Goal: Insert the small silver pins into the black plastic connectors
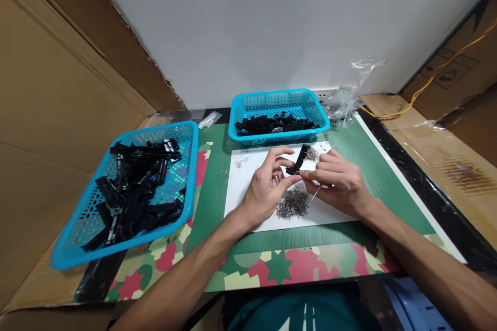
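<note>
My left hand (267,184) pinches a small black plastic part (299,159) above a white sheet (248,186). My right hand (338,181) meets it from the right, fingers closed on the same part and on a thin metal pin or tool (315,195) that sticks out below the fingers. A heap of tiny metal springs or clips (292,204) lies on the sheet just under both hands. A smaller scatter of the same bits (312,153) sits behind the part.
A blue basket (186,176) at the left holds long black plastic pieces. A second blue basket (248,108) at the back holds small black parts. Clear plastic bags (344,101) lie behind it. Cardboard walls stand left and right; a green mat (373,170) covers the table.
</note>
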